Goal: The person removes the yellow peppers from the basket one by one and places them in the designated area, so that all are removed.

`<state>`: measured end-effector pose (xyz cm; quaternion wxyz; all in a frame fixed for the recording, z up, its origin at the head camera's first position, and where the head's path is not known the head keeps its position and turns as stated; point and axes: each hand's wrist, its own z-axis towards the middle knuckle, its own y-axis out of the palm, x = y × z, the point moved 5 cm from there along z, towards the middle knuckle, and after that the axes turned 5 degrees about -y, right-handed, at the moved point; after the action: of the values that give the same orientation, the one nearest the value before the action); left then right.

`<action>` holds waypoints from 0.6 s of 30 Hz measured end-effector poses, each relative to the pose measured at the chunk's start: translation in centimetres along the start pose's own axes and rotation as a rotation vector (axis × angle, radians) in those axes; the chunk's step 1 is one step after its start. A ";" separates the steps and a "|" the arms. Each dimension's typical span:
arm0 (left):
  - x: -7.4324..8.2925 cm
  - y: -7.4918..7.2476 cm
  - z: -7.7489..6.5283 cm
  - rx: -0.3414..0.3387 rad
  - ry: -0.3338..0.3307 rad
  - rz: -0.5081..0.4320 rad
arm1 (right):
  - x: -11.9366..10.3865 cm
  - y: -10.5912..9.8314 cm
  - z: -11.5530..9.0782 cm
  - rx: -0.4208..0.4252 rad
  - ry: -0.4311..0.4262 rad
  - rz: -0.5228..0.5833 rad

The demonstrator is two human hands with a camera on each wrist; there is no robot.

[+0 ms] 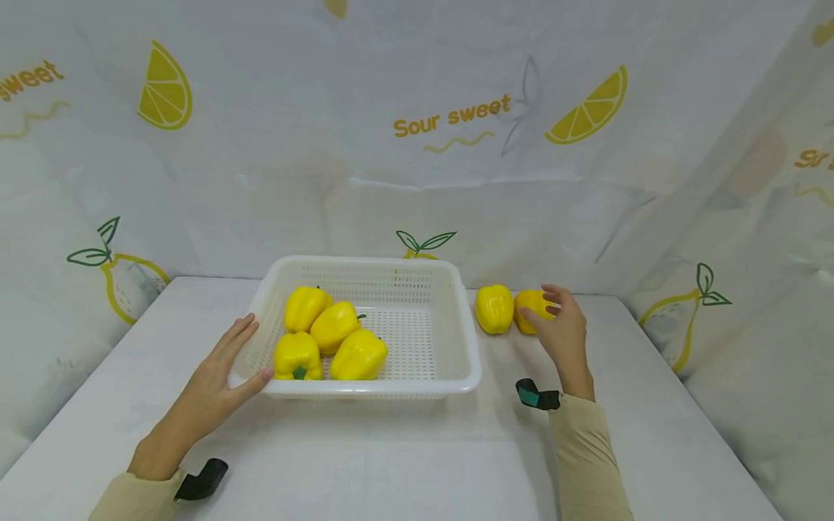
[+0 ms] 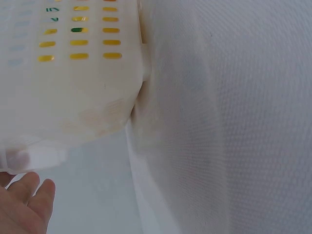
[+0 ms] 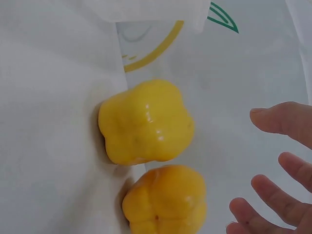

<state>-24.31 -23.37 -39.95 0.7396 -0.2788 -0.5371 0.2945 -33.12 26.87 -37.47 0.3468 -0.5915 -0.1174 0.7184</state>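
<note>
My left hand rests against the left side of a white plastic basket, its thumb at the front-left corner of the rim and its fingers spread along the left edge. Several yellow bell peppers lie in the basket's left half. To the right of the basket, my right hand hovers with parted fingers beside a deeper yellow bell pepper, which it partly hides in the head view. Clear space shows between fingers and pepper in the right wrist view. Left of that pepper sits another yellow bell pepper.
A white cloth covers the table. Behind it hangs a white curtain printed with lemons and lettering, close behind the basket and the two loose peppers. Black straps stick out at both wrists.
</note>
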 end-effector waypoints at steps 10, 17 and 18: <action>0.0 -0.1 0.0 -0.003 -0.008 0.003 | -1.8 0.1 -0.3 -0.126 -0.012 -0.002; 0.0 -0.1 0.0 -0.002 -0.010 0.006 | -2.8 0.4 -0.5 -0.218 -0.029 -0.002; 0.0 -0.1 0.0 -0.002 -0.010 0.005 | -3.0 0.5 -0.6 -0.233 -0.032 -0.001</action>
<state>-24.33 -23.41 -39.92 0.7359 -0.2796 -0.5404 0.2970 -32.57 24.49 -35.64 0.2739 -0.6163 -0.2059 0.7090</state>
